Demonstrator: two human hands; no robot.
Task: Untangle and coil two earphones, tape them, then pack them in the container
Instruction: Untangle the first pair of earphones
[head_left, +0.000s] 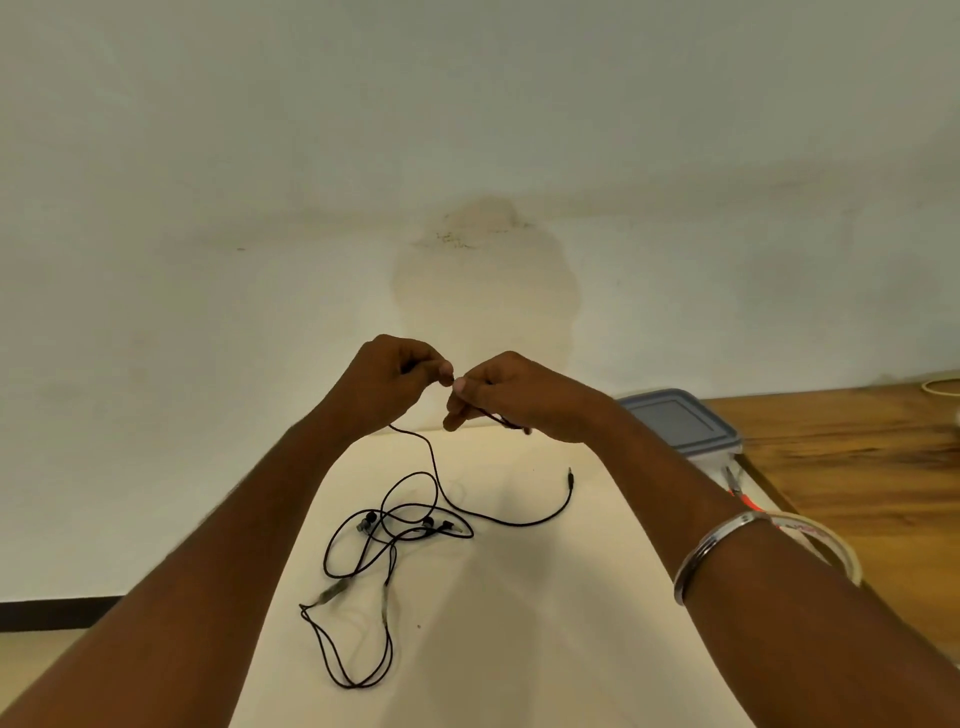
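Both hands are raised above the pale cream worktop (519, 597), fingertips nearly meeting. The left hand (387, 382) is curled closed, pinching a thin black earphone cable (439, 488) that drops from under it to the surface. The right hand (506, 397) is also closed, fingers gathered round a small dark bunch of cable at its underside; whether that bunch belongs to the same earphone or the second one cannot be told. A plain silver metal bangle (717, 545) sits on the right forearm.

Below the hands, the rest of the black cable lies in a loose tangle of loops (395, 530) with earbuds in the middle, a long loop trailing toward the near edge and the jack plug (570, 475) lying apart to the right. Untangling looks only begun.

Beyond the right wrist stands a clear plastic container with a grey-blue lid (680, 421), lid on, then red-handled scissors (740, 491) and a clear tape roll (831, 545), partly hidden by the forearm.

The risk, as I judge it, is pulling the held strand upward while the loops still cross: that would cinch them into a tight knot around the earbuds, or drag the whole pile. The trailing loop near the worktop's edge could also slide off if tugged.
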